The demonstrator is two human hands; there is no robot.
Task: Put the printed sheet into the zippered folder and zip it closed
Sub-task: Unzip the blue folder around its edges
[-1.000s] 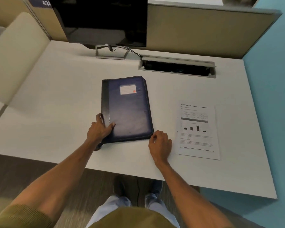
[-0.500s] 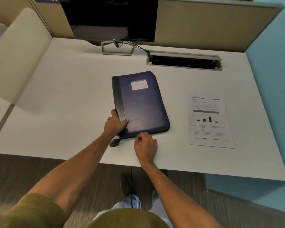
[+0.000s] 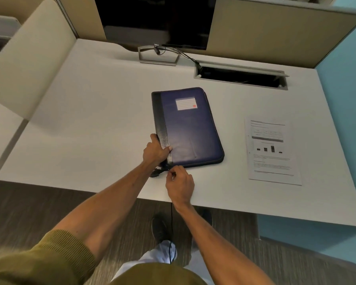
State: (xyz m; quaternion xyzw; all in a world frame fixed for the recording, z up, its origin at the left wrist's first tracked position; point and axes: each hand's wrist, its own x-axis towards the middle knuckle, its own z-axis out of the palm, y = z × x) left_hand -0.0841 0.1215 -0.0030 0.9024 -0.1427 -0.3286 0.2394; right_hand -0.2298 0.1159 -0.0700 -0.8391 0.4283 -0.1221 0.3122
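Observation:
A dark blue zippered folder point(image 3: 190, 128) with a white label lies closed on the white desk point(image 3: 90, 120), its spine to the left. My left hand point(image 3: 155, 151) grips the folder's near-left corner, thumb on top of the cover. My right hand point(image 3: 179, 184) is at the near-left corner beside it, fingers curled and pinching at the zipper pull point(image 3: 169, 168); a black strap point(image 3: 155, 173) lies just left of it. The printed sheet point(image 3: 271, 149) with text and a small bar chart lies flat on the desk to the folder's right, untouched.
A black monitor point(image 3: 156, 19) on a metal stand point(image 3: 157, 57) stands at the back. An open cable tray point(image 3: 240, 76) is cut into the desk at the back right. Beige dividers enclose the back and left, a blue wall the right. The desk's front edge runs under my wrists.
My right hand slid left along the folder's near edge, from its near-right corner to the near-left corner. My left hand stayed gripping the spine corner.

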